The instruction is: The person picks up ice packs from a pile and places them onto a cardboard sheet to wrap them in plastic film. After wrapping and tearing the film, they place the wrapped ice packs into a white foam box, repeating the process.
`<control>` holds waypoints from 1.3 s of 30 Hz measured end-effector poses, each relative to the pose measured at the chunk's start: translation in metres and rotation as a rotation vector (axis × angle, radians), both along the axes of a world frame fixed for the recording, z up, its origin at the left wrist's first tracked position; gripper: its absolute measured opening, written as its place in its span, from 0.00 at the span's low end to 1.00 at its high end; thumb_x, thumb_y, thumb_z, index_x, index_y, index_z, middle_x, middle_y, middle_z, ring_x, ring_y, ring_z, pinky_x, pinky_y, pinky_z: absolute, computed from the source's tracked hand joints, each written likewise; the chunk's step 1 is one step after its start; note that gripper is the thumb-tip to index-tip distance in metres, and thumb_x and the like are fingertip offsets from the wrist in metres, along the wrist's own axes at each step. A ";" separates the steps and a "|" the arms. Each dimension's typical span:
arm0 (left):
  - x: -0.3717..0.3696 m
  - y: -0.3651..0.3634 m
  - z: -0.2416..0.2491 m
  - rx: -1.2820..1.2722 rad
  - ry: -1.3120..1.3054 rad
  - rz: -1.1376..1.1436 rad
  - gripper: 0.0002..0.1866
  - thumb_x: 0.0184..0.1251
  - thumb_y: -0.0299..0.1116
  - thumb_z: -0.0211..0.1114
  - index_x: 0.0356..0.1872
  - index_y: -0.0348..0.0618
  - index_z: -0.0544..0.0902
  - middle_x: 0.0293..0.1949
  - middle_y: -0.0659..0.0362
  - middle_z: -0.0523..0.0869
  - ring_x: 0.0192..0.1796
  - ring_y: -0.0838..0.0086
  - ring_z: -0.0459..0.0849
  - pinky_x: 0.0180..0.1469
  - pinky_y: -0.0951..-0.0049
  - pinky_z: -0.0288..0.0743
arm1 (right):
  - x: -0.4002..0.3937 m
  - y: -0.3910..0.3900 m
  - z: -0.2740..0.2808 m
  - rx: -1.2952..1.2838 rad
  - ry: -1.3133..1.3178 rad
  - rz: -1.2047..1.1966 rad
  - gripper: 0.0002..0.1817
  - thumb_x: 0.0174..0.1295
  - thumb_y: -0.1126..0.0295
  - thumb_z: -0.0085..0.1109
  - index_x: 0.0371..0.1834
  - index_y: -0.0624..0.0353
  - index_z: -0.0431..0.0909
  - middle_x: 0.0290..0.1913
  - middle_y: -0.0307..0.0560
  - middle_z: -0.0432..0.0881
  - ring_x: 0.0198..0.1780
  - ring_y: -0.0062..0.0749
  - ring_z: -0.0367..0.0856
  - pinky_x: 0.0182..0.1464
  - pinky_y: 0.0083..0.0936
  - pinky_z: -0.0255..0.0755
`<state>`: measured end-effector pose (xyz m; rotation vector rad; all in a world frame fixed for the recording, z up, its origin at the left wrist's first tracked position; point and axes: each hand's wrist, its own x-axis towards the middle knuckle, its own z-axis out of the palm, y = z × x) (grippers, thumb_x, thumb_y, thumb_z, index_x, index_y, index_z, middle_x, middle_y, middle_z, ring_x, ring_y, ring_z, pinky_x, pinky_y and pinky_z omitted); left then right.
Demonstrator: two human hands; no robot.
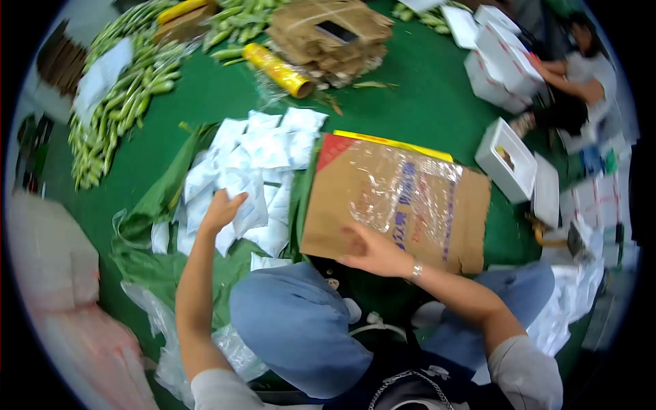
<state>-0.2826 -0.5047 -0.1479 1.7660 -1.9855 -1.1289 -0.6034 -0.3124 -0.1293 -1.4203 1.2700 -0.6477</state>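
Observation:
My left hand [222, 211] is closed on the edge of a flat white packet [247, 195], its thumb lying toward the packet. Beneath and around it, a heap of similar white packets [266, 147] spreads over an opened green sack [160, 195]. My right hand [377, 253] is held over the near edge of a flat cardboard piece [420, 198], fingers apart and nothing in them. The cardboard has printed blue characters, a red corner and shiny clear tape across it, and lies just in front of my knees.
Long green vegetables [140, 85] are piled at the far left. Behind the packets are a yellow roll of film [279, 70] and stacked cardboard [328, 34] with a phone on top. At right, another person [581, 82] sits by white foam boxes [506, 160]. Clear plastic [164, 335] lies near my left.

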 end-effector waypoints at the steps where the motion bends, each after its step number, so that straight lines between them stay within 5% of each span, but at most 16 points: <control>1: -0.009 0.005 0.005 -0.103 0.315 -0.077 0.15 0.63 0.32 0.62 0.45 0.30 0.81 0.38 0.56 0.86 0.42 0.72 0.83 0.47 0.68 0.76 | 0.006 -0.010 0.007 -0.116 0.044 -0.038 0.46 0.55 0.57 0.71 0.71 0.64 0.54 0.65 0.57 0.67 0.64 0.41 0.70 0.62 0.33 0.68; 4: -0.091 0.038 0.100 0.080 0.426 -0.270 0.16 0.67 0.34 0.62 0.48 0.31 0.80 0.41 0.56 0.86 0.42 0.76 0.82 0.46 0.72 0.77 | 0.027 -0.021 0.023 -0.364 0.191 -0.216 0.58 0.48 0.51 0.74 0.73 0.68 0.44 0.65 0.65 0.61 0.64 0.52 0.65 0.65 0.39 0.63; 6: -0.150 0.060 0.113 0.069 0.338 -0.395 0.20 0.69 0.36 0.62 0.54 0.31 0.76 0.40 0.58 0.85 0.42 0.76 0.83 0.44 0.73 0.77 | 0.028 -0.027 0.038 -0.546 0.105 -0.396 0.63 0.41 0.54 0.78 0.72 0.70 0.41 0.65 0.67 0.59 0.67 0.55 0.61 0.68 0.40 0.60; 8: -0.194 0.081 0.106 0.156 0.605 -0.475 0.26 0.68 0.37 0.64 0.59 0.30 0.70 0.40 0.56 0.86 0.40 0.73 0.84 0.43 0.73 0.78 | 0.000 -0.019 0.031 -0.338 -0.172 -0.617 0.61 0.34 0.71 0.74 0.73 0.66 0.42 0.65 0.59 0.61 0.71 0.47 0.58 0.70 0.42 0.57; 10: -0.213 0.079 0.083 0.070 0.486 -0.494 0.28 0.68 0.41 0.64 0.60 0.30 0.69 0.41 0.53 0.86 0.41 0.68 0.85 0.44 0.72 0.78 | -0.046 -0.009 0.027 -0.322 -0.378 -0.691 0.60 0.34 0.69 0.73 0.72 0.66 0.45 0.65 0.59 0.62 0.70 0.46 0.60 0.69 0.41 0.59; 12: -0.223 0.084 0.036 -0.013 0.364 -0.504 0.31 0.68 0.45 0.63 0.61 0.30 0.67 0.42 0.49 0.85 0.42 0.64 0.86 0.44 0.70 0.79 | -0.096 -0.007 -0.002 -0.384 0.237 -0.755 0.60 0.32 0.67 0.74 0.72 0.64 0.48 0.63 0.60 0.63 0.67 0.49 0.62 0.68 0.43 0.59; 14: -0.215 0.110 -0.023 -0.393 -0.551 -0.603 0.33 0.68 0.53 0.58 0.59 0.31 0.69 0.42 0.43 0.84 0.39 0.57 0.87 0.42 0.64 0.80 | -0.134 -0.007 -0.013 -0.436 0.487 -0.690 0.60 0.31 0.64 0.75 0.72 0.63 0.49 0.62 0.60 0.64 0.66 0.52 0.62 0.67 0.44 0.58; 17: -0.238 0.145 -0.040 -0.386 -0.640 -0.541 0.30 0.69 0.57 0.54 0.51 0.33 0.74 0.34 0.42 0.84 0.33 0.55 0.87 0.35 0.59 0.81 | -0.155 -0.012 -0.042 -0.495 0.787 -0.542 0.61 0.30 0.61 0.76 0.72 0.62 0.50 0.60 0.61 0.64 0.62 0.55 0.63 0.66 0.44 0.57; 21: -0.233 0.124 -0.052 -0.341 -0.605 -0.532 0.20 0.67 0.47 0.60 0.34 0.35 0.76 0.32 0.48 0.84 0.31 0.59 0.86 0.32 0.61 0.79 | -0.158 -0.013 -0.052 -0.443 0.830 -0.440 0.59 0.31 0.58 0.76 0.71 0.60 0.53 0.60 0.61 0.64 0.62 0.55 0.63 0.65 0.44 0.57; 23: -0.228 0.113 -0.021 0.474 0.081 -0.058 0.14 0.66 0.38 0.59 0.29 0.36 0.77 0.26 0.51 0.84 0.32 0.65 0.86 0.33 0.65 0.79 | -0.155 -0.010 -0.052 -0.412 0.891 -0.389 0.60 0.31 0.58 0.76 0.71 0.60 0.53 0.61 0.61 0.64 0.63 0.55 0.63 0.66 0.43 0.57; 24: -0.232 0.111 -0.020 0.475 0.076 -0.059 0.14 0.66 0.38 0.59 0.29 0.36 0.77 0.26 0.51 0.84 0.32 0.65 0.86 0.33 0.65 0.79 | -0.152 -0.006 -0.054 -0.409 0.887 -0.391 0.60 0.31 0.58 0.76 0.71 0.60 0.53 0.61 0.61 0.64 0.63 0.55 0.63 0.66 0.43 0.57; 30: -0.282 0.087 -0.028 0.033 0.622 -0.275 0.15 0.66 0.34 0.58 0.49 0.37 0.81 0.40 0.48 0.87 0.39 0.63 0.84 0.45 0.63 0.78 | -0.144 -0.009 -0.042 -0.287 0.774 -0.080 0.63 0.29 0.62 0.77 0.74 0.56 0.49 0.68 0.61 0.59 0.70 0.58 0.56 0.69 0.48 0.55; 32: -0.292 0.085 -0.043 -0.857 0.263 -0.795 0.24 0.61 0.39 0.66 0.57 0.43 0.78 0.57 0.47 0.80 0.52 0.58 0.80 0.51 0.60 0.75 | -0.165 -0.028 -0.047 -0.349 0.763 -0.113 0.58 0.31 0.62 0.74 0.72 0.55 0.53 0.63 0.60 0.66 0.63 0.57 0.65 0.65 0.43 0.60; 35: -0.305 0.093 0.012 -0.764 -0.127 -0.967 0.33 0.47 0.48 0.75 0.54 0.44 0.76 0.54 0.49 0.79 0.57 0.55 0.76 0.52 0.57 0.75 | -0.183 -0.031 -0.050 -0.169 0.387 0.201 0.53 0.33 0.64 0.73 0.69 0.60 0.58 0.58 0.59 0.73 0.57 0.53 0.73 0.62 0.37 0.68; 38: -0.313 0.065 0.002 -0.809 -0.297 -1.090 0.34 0.41 0.51 0.76 0.49 0.43 0.75 0.43 0.50 0.79 0.51 0.54 0.78 0.46 0.59 0.78 | -0.154 0.001 -0.067 -0.404 0.040 -0.826 0.43 0.41 0.60 0.70 0.61 0.71 0.63 0.54 0.66 0.74 0.55 0.58 0.75 0.60 0.40 0.69; 39: -0.317 0.059 -0.005 -0.883 -0.296 -1.110 0.34 0.41 0.50 0.76 0.48 0.43 0.75 0.44 0.49 0.79 0.51 0.54 0.78 0.45 0.59 0.78 | -0.140 0.019 -0.083 -0.312 0.248 -0.898 0.48 0.42 0.57 0.72 0.63 0.74 0.59 0.58 0.69 0.70 0.59 0.58 0.72 0.60 0.40 0.69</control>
